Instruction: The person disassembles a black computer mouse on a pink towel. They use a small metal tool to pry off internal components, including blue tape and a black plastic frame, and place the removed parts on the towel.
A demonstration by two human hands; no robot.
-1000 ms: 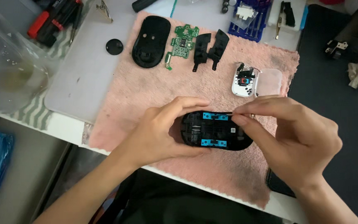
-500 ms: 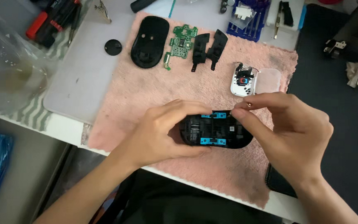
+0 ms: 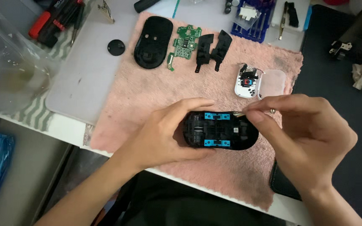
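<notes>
The left hand point(image 3: 164, 134) clamps the black shell point(image 3: 221, 130) over the pink towel point(image 3: 147, 96). The right hand point(image 3: 311, 134) pinches a tiny part point(image 3: 240, 114) at its rim; a slip could drop it into the pile. Beyond lie a circuit board point(image 3: 184, 44) and cover point(image 3: 153, 42).

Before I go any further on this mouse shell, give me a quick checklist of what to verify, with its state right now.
1. Shell held steady: ok. The left hand wraps the black mouse shell from its left end, above the pink towel.
2. Small part in the fingertips: cannot tell. The right hand pinches something tiny at the shell's upper right edge; it is too small to identify.
3. Shell interior facing up: ok. Blue pads and ribs show.
4. Removed parts within reach: ok. The green circuit board, top cover and two black button pieces lie on the towel.
5. Small parts case: open, lid aside.
</notes>
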